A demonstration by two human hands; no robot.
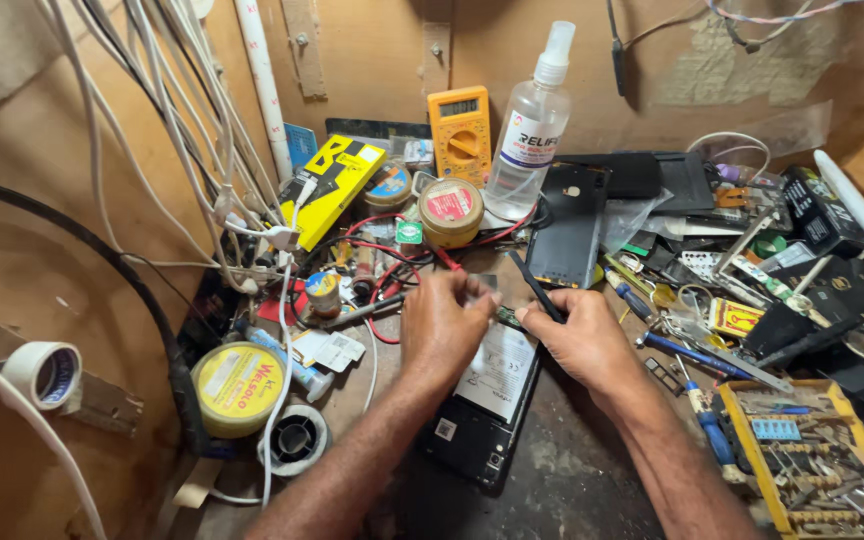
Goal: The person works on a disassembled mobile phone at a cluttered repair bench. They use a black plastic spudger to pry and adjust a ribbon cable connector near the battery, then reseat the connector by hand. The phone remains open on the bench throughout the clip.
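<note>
Item: two bare forearms are entering from the bottom edge, nearest the viewer, over a cluttered dark desk.

Item: opened black smartphone with a white battery label, lying face-down on the desk beneath both hands, its lower end pointing toward the viewer.

Item: left hand, resting on the upper part of the phone; the fingers are curling closed, pinching something small at the phone's top edge, too small to identify.

Item: right hand, sitting just beside the left; its fingers are gripping a slim black tool that is slanting up and away from the phone.

Item: round yellow tin with a printed lid, lying left of the forearms, with a white cable spool just below it.

Item: roll of white tape, sitting well apart at the far left.

Item: yellow compartment tray of small screws and bits, standing at the right, blue-handled screwdrivers lying just beside it.

Item: orange handheld multimeter, leaning against the back wall beside a clear plastic spray bottle.

Item: small round tin with a red label, sitting in front of the multimeter.

Item: bundle of white cables, hanging down the left wall.
</note>
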